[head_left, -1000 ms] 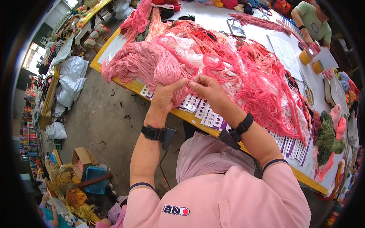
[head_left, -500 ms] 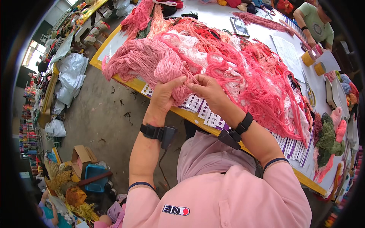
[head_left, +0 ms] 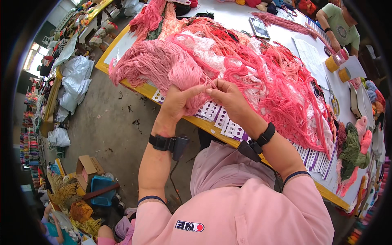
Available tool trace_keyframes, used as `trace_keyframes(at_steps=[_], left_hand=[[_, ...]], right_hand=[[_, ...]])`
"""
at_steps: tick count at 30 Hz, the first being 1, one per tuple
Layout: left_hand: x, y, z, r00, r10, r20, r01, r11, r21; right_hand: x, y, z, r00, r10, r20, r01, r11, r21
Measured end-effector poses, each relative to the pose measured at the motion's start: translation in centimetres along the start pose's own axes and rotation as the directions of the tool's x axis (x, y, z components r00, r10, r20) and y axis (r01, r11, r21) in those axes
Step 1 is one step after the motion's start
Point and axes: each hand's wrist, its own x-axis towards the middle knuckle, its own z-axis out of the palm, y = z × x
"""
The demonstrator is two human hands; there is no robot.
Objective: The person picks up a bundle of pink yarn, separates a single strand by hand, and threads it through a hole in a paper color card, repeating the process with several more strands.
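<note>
A thick hank of dusty-pink yarn lies over the left end of the table's front edge. My left hand is wrapped round its near end, the thumb stretched toward my right hand. Thumb and forefinger of my right hand pinch together right beside that thumb, at the hank's edge. They seem to hold pink strands, though the strands are too fine to see well. Under and beyond the hank spreads a big heap of pink, white and red yarn.
White cards with punched holes line the yellow table edge. A phone, papers and yarn cones lie farther back. Another person stands at the far right. A blue crate and a cardboard box are on the floor.
My right hand has shifted slightly to the right, and my left thumb now reaches farther toward it. The hank has hardly moved.
</note>
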Motion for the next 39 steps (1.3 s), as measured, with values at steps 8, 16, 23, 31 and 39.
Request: trace_keyframes(at_steps=[8,16,23,31,39], left_hand=[[0.1,0.4,-0.1,0.999,0.037,0.004,-0.037,0.998,0.057],[1.4,1.0,-2.1,0.994,-0.082,0.075,0.086,0.995,-0.051],[5.9,9.5,-6.1,0.891,0.209,0.403,-0.012,0.898,-0.439],[14.9,22.7,-18.2,0.974,0.185,-0.131,-0.226,0.832,-0.507],[20.5,53.2,-34.8,0.728,0.683,0.06,-0.083,0.0,0.997]], right_hand=[[0.2,0.1,-0.7,0.999,0.028,-0.025,-0.025,0.995,0.095],[0.4,-1.7,-0.6,0.988,0.152,0.014,-0.144,0.903,0.405],[1.9,-4.0,-3.9,0.955,0.194,0.226,-0.119,0.944,-0.306],[7.3,-14.1,-2.1,0.889,-0.191,-0.416,0.328,0.9,0.288],[-2.4,-23.6,-21.5,0.825,-0.186,-0.534,0.419,0.835,0.356]])
